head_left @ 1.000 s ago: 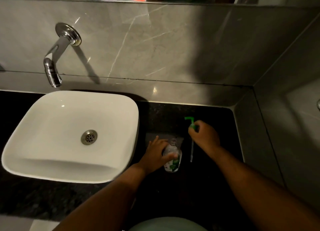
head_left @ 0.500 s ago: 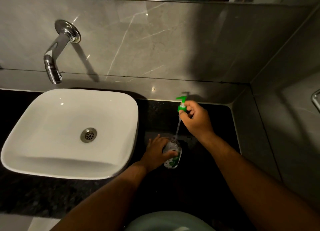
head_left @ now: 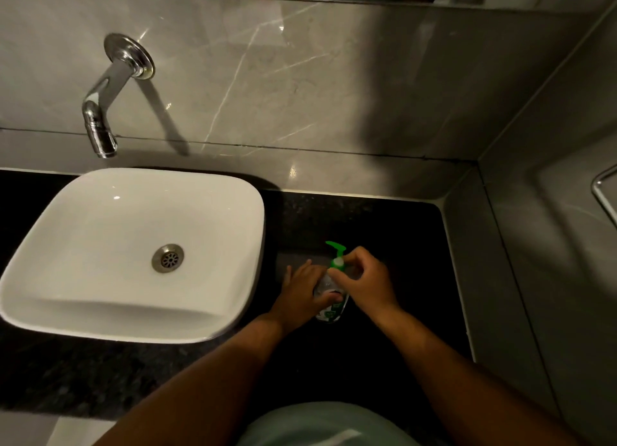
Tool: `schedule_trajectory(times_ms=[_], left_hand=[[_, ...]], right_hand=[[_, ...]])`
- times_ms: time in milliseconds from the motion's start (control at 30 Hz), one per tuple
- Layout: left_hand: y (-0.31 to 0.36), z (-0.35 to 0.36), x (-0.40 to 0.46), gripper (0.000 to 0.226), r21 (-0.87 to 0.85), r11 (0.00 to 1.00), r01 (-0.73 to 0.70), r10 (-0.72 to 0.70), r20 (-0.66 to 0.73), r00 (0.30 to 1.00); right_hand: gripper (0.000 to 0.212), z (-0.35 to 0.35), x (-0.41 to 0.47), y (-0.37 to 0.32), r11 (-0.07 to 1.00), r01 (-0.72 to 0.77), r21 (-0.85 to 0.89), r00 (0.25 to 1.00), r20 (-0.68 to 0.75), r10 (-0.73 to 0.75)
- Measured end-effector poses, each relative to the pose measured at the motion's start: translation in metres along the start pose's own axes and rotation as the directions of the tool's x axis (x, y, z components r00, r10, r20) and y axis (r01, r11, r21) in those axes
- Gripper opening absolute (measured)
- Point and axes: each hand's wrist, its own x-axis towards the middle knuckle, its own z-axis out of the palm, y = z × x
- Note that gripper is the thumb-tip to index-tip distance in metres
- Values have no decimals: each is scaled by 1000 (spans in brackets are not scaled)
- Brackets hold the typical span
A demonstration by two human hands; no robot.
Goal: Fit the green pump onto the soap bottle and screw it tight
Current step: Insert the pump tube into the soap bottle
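Half a second before, the green pump (head_left: 336, 257) had been held high with only the tip of its tube at the bottle's mouth; now it had come down, its collar meeting the neck of the soap bottle (head_left: 330, 300), right of centre in the frame, on the dark surface (head_left: 384, 225) beside the sink (head_left: 133, 245). The right hand (head_left: 364, 283) was pinched around the collar, and the left hand (head_left: 300, 295) was wrapped around the bottle's body. Seating looked done; the tightening probably remained.
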Motion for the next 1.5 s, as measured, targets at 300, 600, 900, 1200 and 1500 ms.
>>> schedule_trajectory(times_ms=[300, 600, 900, 1200, 1500], left_hand=[[3, -1, -4, 58, -10, 1000, -1, 1, -12, 1000], [2, 3, -8, 52, 6, 1000, 23, -22, -83, 996], [2, 3, -9, 56, -2, 1000, 30, -30, -100, 995], [-1, 6, -8, 51, 29, 999, 12, -9, -110, 994], [0, 2, -10, 57, 62, 998, 30, -23, -104, 994]], right_hand=[[66, -9, 6, 0, 964, -112, 243, 976, 210, 61], [88, -5, 5, -1, 960, -130, 249, 983, 156, 92], [78, 0, 5, -4, 961, -106, 256, 991, 107, 81], [72, 3, 7, -7, 955, -94, 281, 985, 163, 49], [66, -3, 12, 1, 909, -190, 370, 955, 286, 84]])
